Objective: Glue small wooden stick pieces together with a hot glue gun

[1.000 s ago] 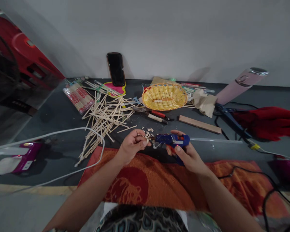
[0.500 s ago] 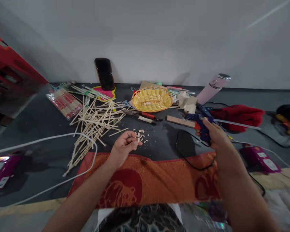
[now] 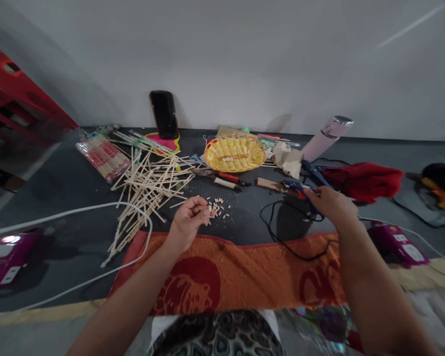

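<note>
My left hand (image 3: 191, 217) is closed in a pinch on a short piece of wooden stick, mostly hidden by the fingertips. Just beyond them lies a small heap of cut stick pieces (image 3: 218, 206) on the dark table. My right hand (image 3: 332, 203) grips a blue glue gun (image 3: 307, 197) from above; its nozzle end lies over a flat wooden block (image 3: 270, 184). A black cord (image 3: 272, 228) loops from beneath the gun. Between and beyond my hands sit pliers (image 3: 228, 177) with red-and-black handles and a yellow woven basket (image 3: 235, 153) holding a few small pieces.
Long wooden sticks (image 3: 144, 193) lie tangled at left, beside a packet of sticks (image 3: 104, 155). A phone (image 3: 163, 114) leans on the wall. At right are a pink flask (image 3: 327, 138), a red cloth (image 3: 367, 180) and a purple power box (image 3: 400, 244). An orange towel (image 3: 244, 277) covers the near edge.
My right hand has lowered the glue gun towards the table, its front end now over the wooden block, and the hand has turned palm down. My left hand keeps its pinch almost in place.
</note>
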### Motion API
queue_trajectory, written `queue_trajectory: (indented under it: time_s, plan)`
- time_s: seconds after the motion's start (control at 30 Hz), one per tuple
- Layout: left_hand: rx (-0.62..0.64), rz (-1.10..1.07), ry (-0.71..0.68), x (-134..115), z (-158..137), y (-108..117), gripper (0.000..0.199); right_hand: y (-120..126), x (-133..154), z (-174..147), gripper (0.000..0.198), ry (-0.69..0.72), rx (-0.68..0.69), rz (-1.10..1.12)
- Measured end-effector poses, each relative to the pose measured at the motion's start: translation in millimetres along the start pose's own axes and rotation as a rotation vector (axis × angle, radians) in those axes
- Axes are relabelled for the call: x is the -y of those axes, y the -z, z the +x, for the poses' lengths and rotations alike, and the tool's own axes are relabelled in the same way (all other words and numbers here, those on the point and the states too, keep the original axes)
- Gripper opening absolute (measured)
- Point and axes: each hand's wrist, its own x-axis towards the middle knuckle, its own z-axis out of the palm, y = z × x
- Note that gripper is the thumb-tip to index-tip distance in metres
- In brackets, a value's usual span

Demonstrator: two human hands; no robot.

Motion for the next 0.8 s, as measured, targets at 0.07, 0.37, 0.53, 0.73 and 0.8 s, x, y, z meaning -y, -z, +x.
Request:
queue_trajectory:
  time_s: [0.07,0.37,0.53,0.73,0.8]
  plan:
    - [-0.008,-0.003,-0.011,-3,0,-1,0.026,10,16,-15,0.052,0.065,-0.173,-0.039]
    - [-0.052,0.024,-0.028,-4,1,1,0.029,3,153,-110,0.025,0.786,0.007,0.44]
    - [-0.056,0.031,-0.048,-3,3,2,0.026,-33,178,-120,0.025,0.859,0.099,0.5]
    - [-0.05,0.021,-0.021,-3,4,4,0.024,-51,177,-122,0.019,0.873,0.116,0.497]
    - [-0.061,0.031,-0.019,-3,4,3,0.024,-53,178,-121,0.017,0.863,0.105,0.491]
